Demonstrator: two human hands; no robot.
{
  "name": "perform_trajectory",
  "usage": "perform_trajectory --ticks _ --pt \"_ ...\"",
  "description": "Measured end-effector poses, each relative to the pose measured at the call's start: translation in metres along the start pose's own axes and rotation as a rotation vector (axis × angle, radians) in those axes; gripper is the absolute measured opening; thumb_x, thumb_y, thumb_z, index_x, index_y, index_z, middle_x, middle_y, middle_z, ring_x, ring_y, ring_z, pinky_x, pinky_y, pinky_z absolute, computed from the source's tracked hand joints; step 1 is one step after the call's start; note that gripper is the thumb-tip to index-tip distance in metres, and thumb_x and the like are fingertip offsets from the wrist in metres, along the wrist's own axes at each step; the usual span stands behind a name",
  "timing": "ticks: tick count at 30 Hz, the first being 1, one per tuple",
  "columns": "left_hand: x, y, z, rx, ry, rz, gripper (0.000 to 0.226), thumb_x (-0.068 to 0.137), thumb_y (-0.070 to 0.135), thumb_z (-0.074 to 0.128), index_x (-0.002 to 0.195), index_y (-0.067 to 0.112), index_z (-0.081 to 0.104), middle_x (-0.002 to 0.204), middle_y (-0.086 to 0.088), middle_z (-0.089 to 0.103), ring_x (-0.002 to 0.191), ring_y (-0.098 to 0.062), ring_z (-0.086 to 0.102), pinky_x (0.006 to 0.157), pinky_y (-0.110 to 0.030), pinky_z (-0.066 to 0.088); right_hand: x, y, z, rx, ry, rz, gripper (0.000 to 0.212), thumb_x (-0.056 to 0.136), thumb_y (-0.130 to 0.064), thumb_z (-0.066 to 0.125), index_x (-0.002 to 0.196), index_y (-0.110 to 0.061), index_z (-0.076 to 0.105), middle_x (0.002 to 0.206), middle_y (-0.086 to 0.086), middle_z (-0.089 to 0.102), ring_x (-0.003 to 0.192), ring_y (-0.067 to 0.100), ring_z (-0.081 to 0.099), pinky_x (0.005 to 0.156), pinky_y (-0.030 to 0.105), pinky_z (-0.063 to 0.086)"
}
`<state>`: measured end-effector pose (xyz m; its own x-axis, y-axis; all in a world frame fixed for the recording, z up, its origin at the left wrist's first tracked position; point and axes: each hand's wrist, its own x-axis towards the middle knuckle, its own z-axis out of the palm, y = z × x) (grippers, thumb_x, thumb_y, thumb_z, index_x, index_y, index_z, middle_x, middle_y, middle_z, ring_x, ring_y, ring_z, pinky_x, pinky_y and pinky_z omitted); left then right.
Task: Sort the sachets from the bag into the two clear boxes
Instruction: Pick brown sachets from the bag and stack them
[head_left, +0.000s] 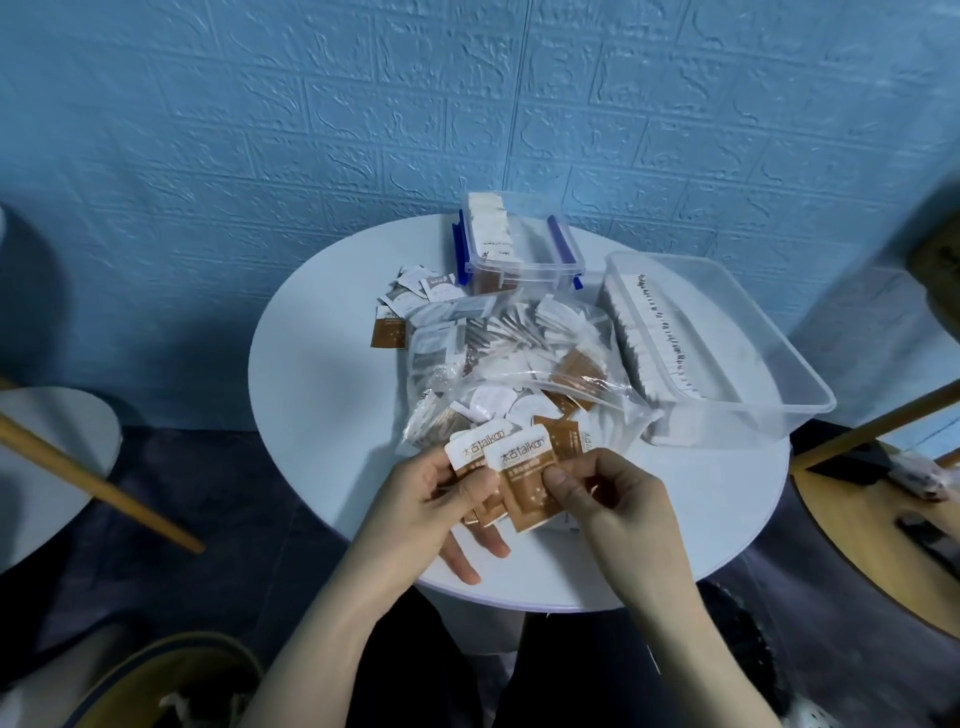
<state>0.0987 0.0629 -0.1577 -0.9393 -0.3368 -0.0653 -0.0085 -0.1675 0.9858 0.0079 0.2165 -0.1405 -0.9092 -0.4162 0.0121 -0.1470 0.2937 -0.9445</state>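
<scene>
Over a round white table (322, 467), the left hand (441, 499) grips a small stack of brown-and-white sachets (470, 460) while the right hand (597, 493) pinches one more sachet (524, 483) against it. Behind them lies the clear bag (519, 358) of mixed sachets, with the small blue-clipped box (519, 244) beyond and the large box (727, 332) at right, each holding a row of sachets.

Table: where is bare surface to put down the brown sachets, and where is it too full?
The round table is bare at its left edge, left of the clear bag, and along the near rim below the right hand. The middle is crowded by the bag, the far side by loose sachets and the small box, the right by the big box.
</scene>
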Motion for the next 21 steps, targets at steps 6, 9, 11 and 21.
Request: perform_trajectory --ticks 6,9,11,21 --pt "-0.002 0.0 -0.001 -0.012 -0.015 0.034 0.033 0.078 0.026 0.067 0.11 0.021 0.065 0.081 -0.013 0.072 0.055 -0.031 0.068 0.036 -0.027 0.048 -0.006 -0.007 0.013 0.027 -0.075 -0.074 0.014 0.084 -0.019 0.072 0.071 -0.017 0.066 0.068 0.001 0.071 0.069 0.022 0.067 0.07 0.039 0.052" --pt "-0.001 -0.001 0.0 -0.022 0.012 0.036 0.03 0.081 0.03 0.065 0.11 0.021 0.065 0.083 -0.012 0.072 0.059 -0.032 0.069 0.037 -0.028 0.049 0.01 -0.007 0.002 -0.221 0.026 -0.13 0.014 0.084 -0.036 0.068 0.073 -0.029 0.064 0.067 -0.011 0.064 0.061 0.008 0.055 0.06 0.031 0.041" --pt "-0.001 0.0 0.001 -0.022 0.02 0.025 0.03 0.084 0.03 0.063 0.112 0.02 0.063 0.087 -0.012 0.073 0.063 -0.033 0.07 0.038 -0.03 0.051 0.022 -0.008 -0.007 -0.544 0.093 -0.142 0.017 0.082 -0.047 0.066 0.091 -0.032 0.063 0.088 -0.011 0.061 0.077 0.012 0.058 0.064 0.032 0.042" --pt "0.002 0.001 0.0 -0.008 0.05 -0.004 0.025 0.091 0.013 0.063 0.114 0.023 0.062 0.092 -0.007 0.073 0.066 -0.034 0.071 0.039 -0.032 0.052 0.045 -0.002 -0.014 -0.883 -0.03 -0.205 0.059 0.078 -0.034 0.071 0.133 -0.033 0.048 0.128 -0.006 0.05 0.105 0.026 0.059 0.071 0.033 0.045"
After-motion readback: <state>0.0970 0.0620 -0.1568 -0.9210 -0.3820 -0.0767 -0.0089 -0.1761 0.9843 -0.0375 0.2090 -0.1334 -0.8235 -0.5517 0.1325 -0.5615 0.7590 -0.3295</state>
